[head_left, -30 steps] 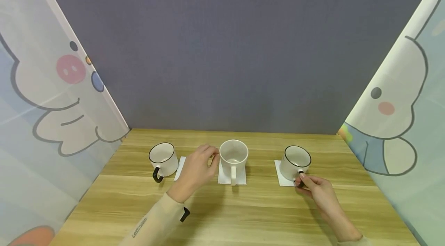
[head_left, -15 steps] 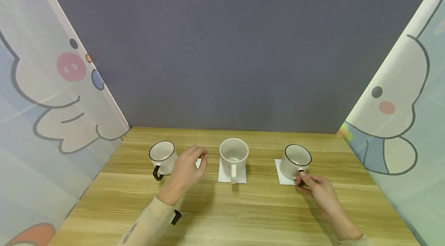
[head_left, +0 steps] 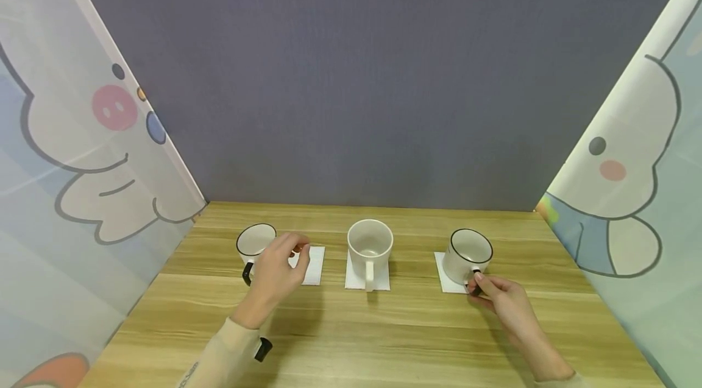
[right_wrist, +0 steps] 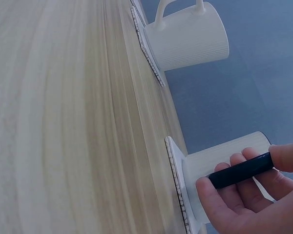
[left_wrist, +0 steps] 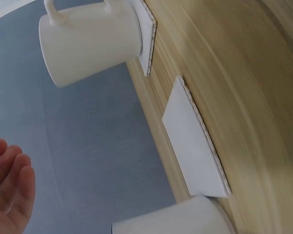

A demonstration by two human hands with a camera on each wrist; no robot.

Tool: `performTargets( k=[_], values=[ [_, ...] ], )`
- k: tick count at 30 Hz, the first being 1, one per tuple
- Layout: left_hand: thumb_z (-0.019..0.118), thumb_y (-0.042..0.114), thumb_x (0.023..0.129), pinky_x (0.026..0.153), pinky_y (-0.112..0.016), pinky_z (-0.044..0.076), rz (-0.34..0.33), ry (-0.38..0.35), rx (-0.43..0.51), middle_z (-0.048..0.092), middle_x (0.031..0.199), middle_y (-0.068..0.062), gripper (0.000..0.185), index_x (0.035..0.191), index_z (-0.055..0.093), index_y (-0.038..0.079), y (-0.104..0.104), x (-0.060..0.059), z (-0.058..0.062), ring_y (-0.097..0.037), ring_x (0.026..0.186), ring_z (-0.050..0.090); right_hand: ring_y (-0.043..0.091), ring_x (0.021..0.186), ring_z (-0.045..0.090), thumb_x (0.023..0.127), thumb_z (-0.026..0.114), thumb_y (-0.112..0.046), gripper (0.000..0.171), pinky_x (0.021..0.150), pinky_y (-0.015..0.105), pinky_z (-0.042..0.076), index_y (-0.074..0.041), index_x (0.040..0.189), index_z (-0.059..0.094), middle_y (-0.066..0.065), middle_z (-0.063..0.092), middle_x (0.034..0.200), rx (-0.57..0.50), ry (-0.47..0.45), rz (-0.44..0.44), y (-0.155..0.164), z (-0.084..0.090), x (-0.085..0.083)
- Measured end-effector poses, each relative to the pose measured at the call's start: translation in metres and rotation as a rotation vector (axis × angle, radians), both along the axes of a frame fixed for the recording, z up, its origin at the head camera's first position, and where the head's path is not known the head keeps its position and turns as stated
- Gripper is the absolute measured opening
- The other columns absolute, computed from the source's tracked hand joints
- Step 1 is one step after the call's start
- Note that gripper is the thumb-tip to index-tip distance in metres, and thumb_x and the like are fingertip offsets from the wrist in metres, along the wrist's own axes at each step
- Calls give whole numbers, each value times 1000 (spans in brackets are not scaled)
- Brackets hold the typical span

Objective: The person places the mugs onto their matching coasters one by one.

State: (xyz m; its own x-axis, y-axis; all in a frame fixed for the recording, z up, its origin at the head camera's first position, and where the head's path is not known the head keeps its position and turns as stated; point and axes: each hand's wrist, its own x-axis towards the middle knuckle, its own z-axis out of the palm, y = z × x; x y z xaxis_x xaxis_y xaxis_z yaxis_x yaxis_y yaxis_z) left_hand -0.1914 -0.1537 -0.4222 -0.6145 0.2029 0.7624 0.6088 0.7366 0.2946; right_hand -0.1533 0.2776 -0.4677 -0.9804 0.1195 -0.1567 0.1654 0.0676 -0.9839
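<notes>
With thumb and fingers my right hand grips the black handle of a white mug with a black rim, which stands on a square white coaster at the right. My left hand hovers beside the left black-rimmed mug, overlapping it in the head view. Its fingers are loosely bent with nothing between them. A bare white coaster lies just right of that mug. In the middle, an all-white mug stands on another coaster, its handle toward me.
The wooden table ends at a grey-blue back panel. Curtains with cartoon animals hang at the left and right. A black-tipped wrist mount sticks out from the left sleeve.
My left hand has moved left, away from the middle mug and toward the left mug, uncovering the bare coaster. My right hand stays on its handle.
</notes>
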Motion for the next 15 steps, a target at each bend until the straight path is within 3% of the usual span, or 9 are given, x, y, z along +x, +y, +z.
performTargets(
  k=[15],
  values=[
    [70,-9,81,58,-37,56,51,-35,46,69,86,-4,16,92,70,2,-42,4,-5,-17,72,64,19,97,68,106,56,-18,37,89,36,59,18,107,64,9,65,101,3,14,10,1,0,0]
  ],
)
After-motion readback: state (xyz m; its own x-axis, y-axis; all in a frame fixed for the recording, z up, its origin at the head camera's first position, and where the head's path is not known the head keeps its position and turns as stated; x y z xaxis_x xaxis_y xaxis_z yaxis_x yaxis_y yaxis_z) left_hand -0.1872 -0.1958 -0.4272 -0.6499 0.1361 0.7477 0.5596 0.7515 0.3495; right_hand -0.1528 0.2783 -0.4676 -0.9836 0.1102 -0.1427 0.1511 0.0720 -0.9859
